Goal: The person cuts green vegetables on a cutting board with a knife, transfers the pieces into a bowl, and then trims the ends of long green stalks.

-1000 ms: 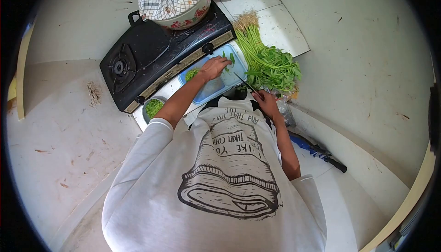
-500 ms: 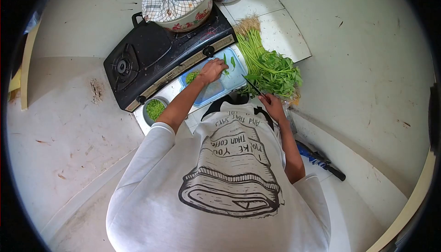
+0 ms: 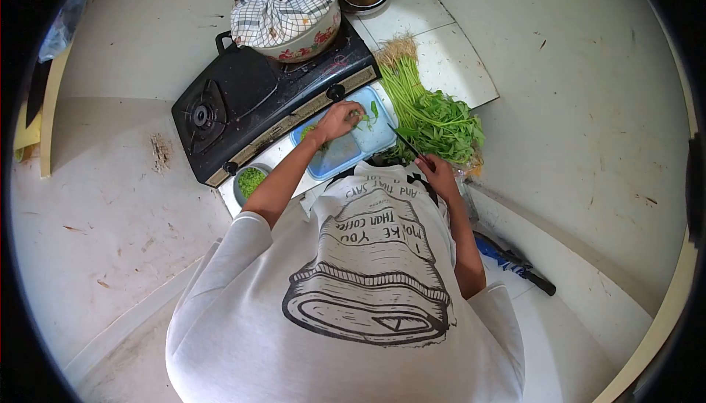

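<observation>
- Although the right hand [image 3: 440, 175] is much as it was half a second ago, closed on a thin, dark-bladed knife [image 3: 409, 145], the left hand [image 3: 343, 119] has drawn in.
- Its fingers are bent narrow at some small loose green pieces [image 3: 367, 118]; whether they grip or merely touch, I cannot tell.
- This suggests handling pieces rather than cutting: the blade stays away from the left fingers.
- The light-blue rectangular plastic tray [image 3: 380, 135] holds those pieces, a separate slim leaf [image 3: 374, 109] and, at its left end, a chopped green heap [image 3: 306, 132], now more hidden by the wrist.
- The round grey bowl [image 3: 237, 190] contains finely chopped greens.
- The leafy, rooted green bunch [image 3: 445, 123] lies beside the tray.
- The white floral pot [image 3: 305, 44] is cloth-covered, its contents hidden.
</observation>
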The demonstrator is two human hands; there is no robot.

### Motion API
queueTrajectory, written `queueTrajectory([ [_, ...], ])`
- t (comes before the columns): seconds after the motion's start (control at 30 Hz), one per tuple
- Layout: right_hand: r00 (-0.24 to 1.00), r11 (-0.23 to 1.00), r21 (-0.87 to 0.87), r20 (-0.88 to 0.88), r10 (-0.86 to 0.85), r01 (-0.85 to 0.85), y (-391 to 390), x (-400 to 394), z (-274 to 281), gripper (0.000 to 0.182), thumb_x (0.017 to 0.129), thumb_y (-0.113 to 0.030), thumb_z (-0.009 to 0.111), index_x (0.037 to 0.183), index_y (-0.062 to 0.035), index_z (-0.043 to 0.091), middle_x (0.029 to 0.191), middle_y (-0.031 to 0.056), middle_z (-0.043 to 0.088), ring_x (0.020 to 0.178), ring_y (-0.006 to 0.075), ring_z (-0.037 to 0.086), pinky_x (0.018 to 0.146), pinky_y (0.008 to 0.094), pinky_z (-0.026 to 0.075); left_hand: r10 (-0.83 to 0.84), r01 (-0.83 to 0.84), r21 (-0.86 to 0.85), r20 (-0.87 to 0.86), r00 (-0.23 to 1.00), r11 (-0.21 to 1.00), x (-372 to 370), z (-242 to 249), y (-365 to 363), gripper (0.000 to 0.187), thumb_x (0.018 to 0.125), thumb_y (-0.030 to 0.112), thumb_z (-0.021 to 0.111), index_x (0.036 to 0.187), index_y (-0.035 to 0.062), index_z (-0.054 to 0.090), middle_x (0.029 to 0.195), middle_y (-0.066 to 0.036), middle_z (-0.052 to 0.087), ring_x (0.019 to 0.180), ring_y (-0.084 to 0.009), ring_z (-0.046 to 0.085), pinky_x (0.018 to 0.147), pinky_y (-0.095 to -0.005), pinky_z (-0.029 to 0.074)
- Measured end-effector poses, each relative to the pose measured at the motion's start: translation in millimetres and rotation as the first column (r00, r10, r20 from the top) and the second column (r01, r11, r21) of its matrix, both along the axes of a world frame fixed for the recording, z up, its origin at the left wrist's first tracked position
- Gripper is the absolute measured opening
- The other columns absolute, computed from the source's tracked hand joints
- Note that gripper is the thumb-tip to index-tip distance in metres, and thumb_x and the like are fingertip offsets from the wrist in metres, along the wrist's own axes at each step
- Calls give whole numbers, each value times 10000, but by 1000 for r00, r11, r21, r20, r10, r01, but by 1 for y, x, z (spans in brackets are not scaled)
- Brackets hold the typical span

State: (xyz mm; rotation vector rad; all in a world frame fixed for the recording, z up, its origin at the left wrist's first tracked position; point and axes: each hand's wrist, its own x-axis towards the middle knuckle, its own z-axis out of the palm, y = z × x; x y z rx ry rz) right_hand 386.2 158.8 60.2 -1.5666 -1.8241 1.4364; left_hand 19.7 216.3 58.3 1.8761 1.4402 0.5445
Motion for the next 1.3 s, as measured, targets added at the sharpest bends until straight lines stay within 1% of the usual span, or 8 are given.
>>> queueTrajectory([
  [0.07, 1000, 1000, -30, -1, -5, 5, 7, -5, 15, 417, 948, -387, 741, 964, 25, 678, 708, 121, 624, 649, 177, 540, 640, 348, 458, 144, -144, -30, -9, 989, 989, 6, 18, -3, 209, 891, 91, 695, 1090, 27, 707, 970, -123, 713, 893, -243, 668, 823, -376, 527],
  [0.17, 1000, 1000, -21, -8, 3, -3, 22, -17, 35, 403, 928, -371, 770, 958, 19, 676, 685, 64, 587, 662, 133, 493, 623, 317, 432, 369, -367, -45, 189, 910, 929, 12, 25, -4, 214, 905, 108, 711, 1102, 27, 710, 938, -78, 722, 866, -153, 648, 802, -326, 514],
  [0.23, 995, 999, 23, -90, -37, 39, 35, -29, 47, 394, 920, -352, 784, 948, 25, 674, 671, 42, 569, 645, 131, 474, 607, 317, 420, 445, -399, -199, 450, 775, 895, 18, 25, 0, 196, 935, 112, 707, 1111, 26, 694, 952, -61, 727, 837, -133, 619, 787, -304, 502],
  [0.3, 987, 995, 53, -147, -70, 79, 52, -45, 65, 389, 917, -336, 792, 938, 32, 670, 658, 28, 550, 629, 126, 456, 591, 316, 411, 513, -373, -355, 652, 558, 857, 22, 25, 2, 179, 966, 115, 702, 1119, 25, 679, 966, -45, 732, 807, -112, 591, 772, -281, 490],
  [0.5, 958, 994, 44, -273, -87, 103, 110, -99, 77, 261, 948, -281, 762, 964, -23, 722, 682, -18, 598, 576, 58, 463, 534, 262, 377, 606, -129, -599, 732, 312, 790, 34, 60, 2, 166, 999, 140, 685, 1141, 59, 659, 1014, -41, 729, 774, -43, 538, 702, -200, 421],
  [0.67, 820, 989, -106, -554, -143, 101, 121, -141, 81, 240, 923, -237, 794, 1020, -24, 738, 759, -28, 671, 570, 48, 501, 529, 232, 408, 572, -105, -569, 765, 297, 815, 38, 61, -2, 139, 1004, 140, 680, 1123, 71, 660, 1010, -35, 721, 783, -39, 535, 691, -189, 409],
  [0.97, 857, 995, -78, -508, -89, 57, 120, -149, 72, 225, 915, -163, 794, 1052, -5, 711, 851, 11, 731, 649, 52, 595, 558, 231, 465, 542, -140, -536, 736, 405, 832, 32, 60, -12, 139, 1007, 188, 680, 1102, 86, 678, 938, 4, 721, 768, -33, 522, 698, -203, 382],
  [1.3, 845, 986, -53, -508, -165, 161, 112, -145, 75, 270, 881, -178, 832, 1052, -32, 681, 866, -12, 705, 656, 42, 572, 559, 225, 459, 482, -113, -510, 685, 547, 853, 36, 51, -12, 129, 1021, 196, 654, 1071, 82, 687, 922, 7, 719, 752, -34, 498, 688, -212, 373],
])
